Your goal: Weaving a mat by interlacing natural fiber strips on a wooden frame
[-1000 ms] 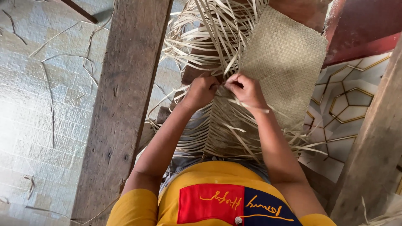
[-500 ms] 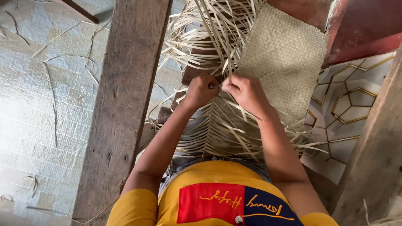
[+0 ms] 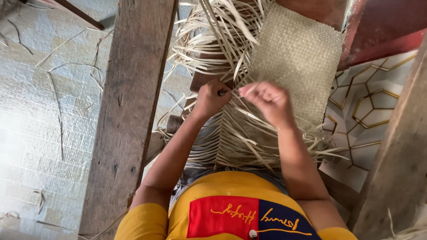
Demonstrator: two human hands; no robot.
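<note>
Both hands pinched shut on loose strips (image 3: 231,129) at frame centre: left hand (image 3: 212,97), right hand (image 3: 267,100). Woven mat (image 3: 298,58) sits at 1 o'clock. Best keep strips taut and flat while interlacing.

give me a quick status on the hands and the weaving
Left hand shut on a loose strip; right hand pinching strips beside it. Woven mat part done, loose ends splayed. Wooden post close at left, not blocking.

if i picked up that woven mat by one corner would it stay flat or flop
Probably flop: the mat is thin plaited strips, and the loose ones already curl and droop. Likely light for its size. The unwoven edge near the hands may fray or loosen if tugged.
</note>
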